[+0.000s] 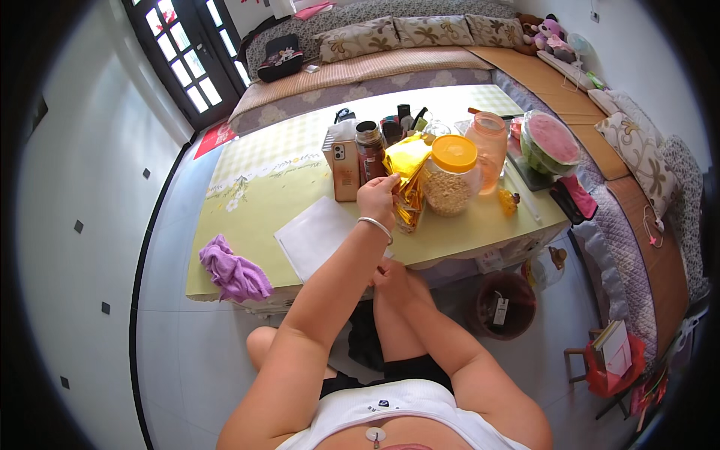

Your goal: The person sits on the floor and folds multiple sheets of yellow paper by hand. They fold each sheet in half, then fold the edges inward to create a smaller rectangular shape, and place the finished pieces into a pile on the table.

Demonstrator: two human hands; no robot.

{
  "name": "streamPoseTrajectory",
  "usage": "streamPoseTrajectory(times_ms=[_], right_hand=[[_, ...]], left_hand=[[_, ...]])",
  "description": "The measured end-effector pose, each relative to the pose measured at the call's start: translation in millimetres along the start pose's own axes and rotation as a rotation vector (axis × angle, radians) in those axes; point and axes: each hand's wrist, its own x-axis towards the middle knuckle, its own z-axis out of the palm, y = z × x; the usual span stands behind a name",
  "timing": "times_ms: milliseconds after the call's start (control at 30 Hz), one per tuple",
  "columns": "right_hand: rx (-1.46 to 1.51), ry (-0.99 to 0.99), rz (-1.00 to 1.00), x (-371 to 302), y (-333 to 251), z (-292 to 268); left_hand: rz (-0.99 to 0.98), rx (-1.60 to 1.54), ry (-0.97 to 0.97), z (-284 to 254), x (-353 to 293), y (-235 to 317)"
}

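My left hand (377, 201) reaches over the table, its fingers pinched at the edge of a shiny gold foil packet (409, 161). More folded gold foil hangs below, beside a clear jar (448, 184) with an orange lid and pale grains or flakes inside. Close by my wrist stand a gold smartphone (344, 171), propped upright, and an uncapped dark bottle (370, 152). Under my left forearm lies a white sheet (315, 236), partly covered. My right hand (387, 276) is low by the table's front edge, over my knee, with fingers curled; anything in them is hidden.
A purple cloth (232, 271) lies at the table's near left corner. Toward the right are an orange translucent jar (487, 150), a covered watermelon half (550, 142) and a small yellow item (508, 202). A waste bin (502, 304) and a red stool (615, 364) stand on the floor.
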Motion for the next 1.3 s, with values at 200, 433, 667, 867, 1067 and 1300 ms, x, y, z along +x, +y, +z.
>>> streamPoseTrajectory(times_ms=[200,433,667,867,1067,1300], right_hand=[[0.038,0.018,-0.007,0.7,-4.9,-5.4],[0.01,0.039,-0.027,2.3,-6.9,-5.9],[0.082,0.026,-0.018,3.3,-7.5,-5.8],[0.354,0.247,-0.162,-2.7,-0.2,-15.0],[0.11,0.545,-0.428,19.2,-62.6,-32.5],[-0.115,0.657,-0.418,44.6,-89.8,-41.2]], left_hand=[[0.019,0.055,0.057,6.0,-0.3,-13.9],[-0.025,0.16,-0.105,-1.4,-3.5,-11.3],[-0.082,0.153,-0.048,12.1,-1.7,3.1],[0.145,0.368,-0.022,-18.1,0.6,-1.5],[0.543,0.77,0.001,-106.3,-36.1,5.1],[0.764,1.583,-0.155,-201.8,-101.9,-13.6]])
